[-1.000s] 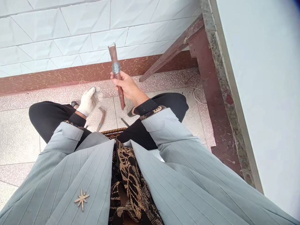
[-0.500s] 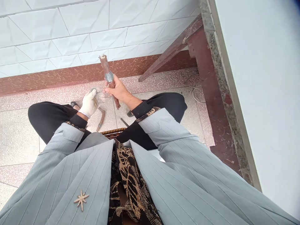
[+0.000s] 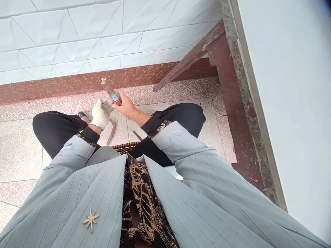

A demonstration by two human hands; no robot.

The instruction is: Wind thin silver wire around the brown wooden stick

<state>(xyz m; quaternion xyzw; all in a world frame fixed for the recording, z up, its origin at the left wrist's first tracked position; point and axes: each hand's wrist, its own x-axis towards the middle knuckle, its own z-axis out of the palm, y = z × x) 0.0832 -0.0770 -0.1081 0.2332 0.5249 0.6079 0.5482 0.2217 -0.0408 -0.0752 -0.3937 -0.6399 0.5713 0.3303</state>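
Bare right hand [image 3: 127,106] holding a brown wooden stick [image 3: 107,86] bound with silvery wire [image 3: 114,96]

The right hand is gripping the stick near the silvery wire, with its rough, broken end pointing up and away toward the wall. The left hand [image 3: 100,116], in a white knitted glove, is hovering just beside the stick's lower part; its fingers are blurring into a greyish patch, so whether they are touching or holding anything cannot be told.

Below the hands, a bent brown wooden piece [image 3: 111,132] is lying on the pale speckled tile floor [image 3: 20,148]. A thin dark rod [image 3: 137,135] is resting near a brown-and-black woven basket [image 3: 126,146], which is showing only its rim and part of its side between the black-trousered legs. To the right, a slanting reddish-brown wooden brace [image 3: 186,58] is standing near a loop of pale cable [image 3: 215,107].
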